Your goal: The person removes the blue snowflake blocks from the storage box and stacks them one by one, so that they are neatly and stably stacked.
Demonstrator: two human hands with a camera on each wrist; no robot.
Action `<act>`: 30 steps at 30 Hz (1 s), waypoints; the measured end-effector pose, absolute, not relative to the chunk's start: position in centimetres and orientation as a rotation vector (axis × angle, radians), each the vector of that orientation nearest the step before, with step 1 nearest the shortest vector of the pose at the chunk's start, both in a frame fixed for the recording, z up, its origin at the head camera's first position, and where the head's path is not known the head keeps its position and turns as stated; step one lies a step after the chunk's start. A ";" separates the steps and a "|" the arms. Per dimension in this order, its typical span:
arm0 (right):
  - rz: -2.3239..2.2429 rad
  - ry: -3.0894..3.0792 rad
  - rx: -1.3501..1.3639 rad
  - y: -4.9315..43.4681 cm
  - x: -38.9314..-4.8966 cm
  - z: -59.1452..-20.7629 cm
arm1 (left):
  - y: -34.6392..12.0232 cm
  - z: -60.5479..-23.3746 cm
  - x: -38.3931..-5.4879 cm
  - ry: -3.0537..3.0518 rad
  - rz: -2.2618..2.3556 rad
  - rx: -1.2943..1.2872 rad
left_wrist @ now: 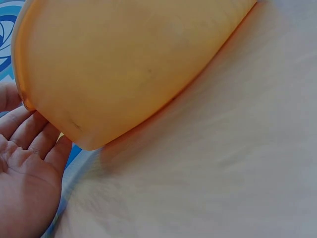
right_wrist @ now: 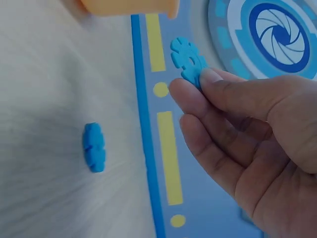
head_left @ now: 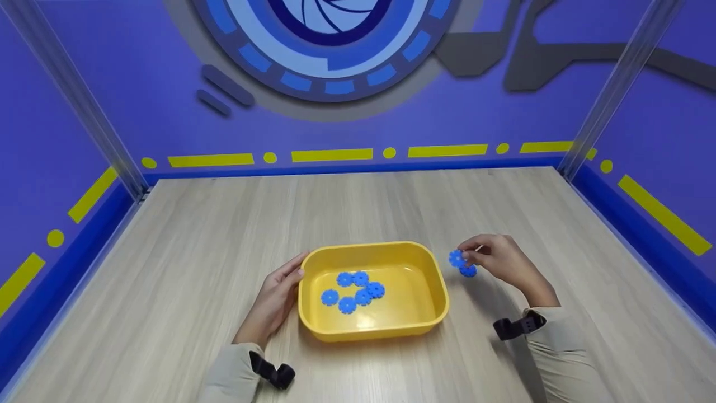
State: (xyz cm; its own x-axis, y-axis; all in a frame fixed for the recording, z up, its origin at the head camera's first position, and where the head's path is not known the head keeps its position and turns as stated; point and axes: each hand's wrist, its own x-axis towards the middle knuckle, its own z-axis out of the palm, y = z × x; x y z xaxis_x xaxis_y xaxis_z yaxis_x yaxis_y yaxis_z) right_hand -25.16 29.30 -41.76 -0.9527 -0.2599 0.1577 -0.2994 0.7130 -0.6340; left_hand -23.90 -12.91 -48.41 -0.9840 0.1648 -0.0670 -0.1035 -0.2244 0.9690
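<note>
A yellow plastic tub (head_left: 373,331) stands on the table, with several blue notched discs (head_left: 347,305) lying on its floor, mostly toward the left side. My left hand (head_left: 278,294) grips the tub's left end, thumb at the rim and fingers along the outer wall. In the left wrist view the fingers (left_wrist: 43,136) lie against the tub wall (left_wrist: 124,69). Right of the tub, my right hand (head_left: 498,258) pinches one blue notched disc (right_wrist: 187,58) between thumb and fingertips, raised over the table. Below it, another blue disc (head_left: 469,271) lies on the tabletop.
The pale wood-grain table (head_left: 235,224) is bounded by blue-purple panels (head_left: 335,131) with yellow markings at the back and both sides. Metal posts (head_left: 609,95) rise at the rear corners. Each wrist wears a black strap with a camera (head_left: 519,326).
</note>
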 end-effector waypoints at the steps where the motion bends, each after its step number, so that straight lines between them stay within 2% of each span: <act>1: 1.083 -2.857 0.449 29.4 -25.2 -42.0 | -12.9 -48.4 -23.9 1.836 2.332 0.069; 30: 1.129 -2.956 0.098 31.2 -26.2 -44.5 | -13.0 -48.5 -24.0 1.827 2.332 0.084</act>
